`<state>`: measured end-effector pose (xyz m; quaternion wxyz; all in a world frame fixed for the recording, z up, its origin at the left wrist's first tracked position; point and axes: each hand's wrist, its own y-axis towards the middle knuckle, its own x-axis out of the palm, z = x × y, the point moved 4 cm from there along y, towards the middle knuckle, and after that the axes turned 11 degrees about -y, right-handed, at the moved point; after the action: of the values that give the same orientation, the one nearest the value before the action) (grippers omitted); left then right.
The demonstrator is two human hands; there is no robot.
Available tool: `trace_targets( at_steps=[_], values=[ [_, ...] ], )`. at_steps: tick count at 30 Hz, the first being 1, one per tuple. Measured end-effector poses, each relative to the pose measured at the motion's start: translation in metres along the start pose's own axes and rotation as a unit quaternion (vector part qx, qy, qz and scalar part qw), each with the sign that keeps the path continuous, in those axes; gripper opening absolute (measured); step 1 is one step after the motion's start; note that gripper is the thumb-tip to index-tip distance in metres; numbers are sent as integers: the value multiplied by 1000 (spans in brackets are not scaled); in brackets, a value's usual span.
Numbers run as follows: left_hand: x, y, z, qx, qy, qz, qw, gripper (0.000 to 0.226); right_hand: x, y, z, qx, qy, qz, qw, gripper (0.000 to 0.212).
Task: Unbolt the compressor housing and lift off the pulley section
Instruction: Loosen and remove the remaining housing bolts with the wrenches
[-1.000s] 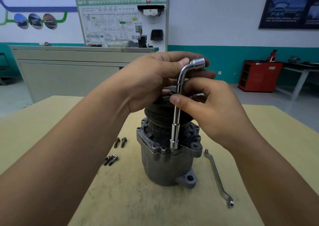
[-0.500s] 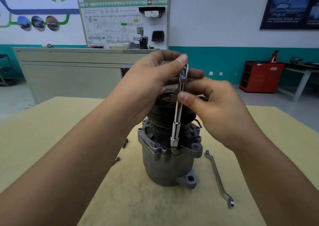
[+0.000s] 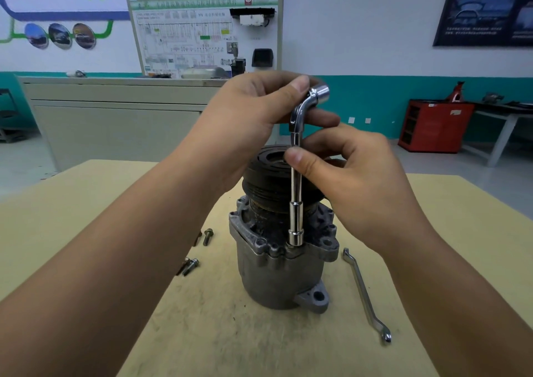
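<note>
A grey compressor housing (image 3: 277, 278) stands upright on the table, with the black pulley section (image 3: 268, 180) on top. A chrome L-shaped socket wrench (image 3: 295, 200) stands vertical, its lower socket seated on a bolt at the front flange. My left hand (image 3: 248, 123) pinches the bent top of the wrench between thumb and fingers. My right hand (image 3: 354, 180) pinches the shaft halfway up. Several removed bolts (image 3: 191, 265) lie on the table left of the housing.
A chrome ring spanner (image 3: 364, 293) lies on the yellow table (image 3: 72, 218) to the right of the housing. A grey bench with a wiring display board (image 3: 202, 33) stands behind. A red cabinet (image 3: 432, 126) sits at the far right.
The wrench's bent top has turned round, from edge-on half a second ago to pointing right. Both hands keep their hold on it.
</note>
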<state>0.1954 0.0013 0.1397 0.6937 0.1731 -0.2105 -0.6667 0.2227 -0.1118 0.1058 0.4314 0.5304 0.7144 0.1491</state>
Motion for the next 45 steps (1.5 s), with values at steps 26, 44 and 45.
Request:
trace_targets(
  at_steps=[26, 44, 45],
  values=[
    [-4, -3, -13, -80, -98, -118, 985, 36, 0, 1, 6, 13, -57, -47, 997, 12],
    [-24, -13, -31, -43, -63, -95, 993, 26, 6, 4, 11, -24, 31, -108, 993, 13],
    [-25, -13, -31, -45, -68, -97, 992, 26, 6, 4, 11, -27, 32, -113, 993, 16]
  ],
)
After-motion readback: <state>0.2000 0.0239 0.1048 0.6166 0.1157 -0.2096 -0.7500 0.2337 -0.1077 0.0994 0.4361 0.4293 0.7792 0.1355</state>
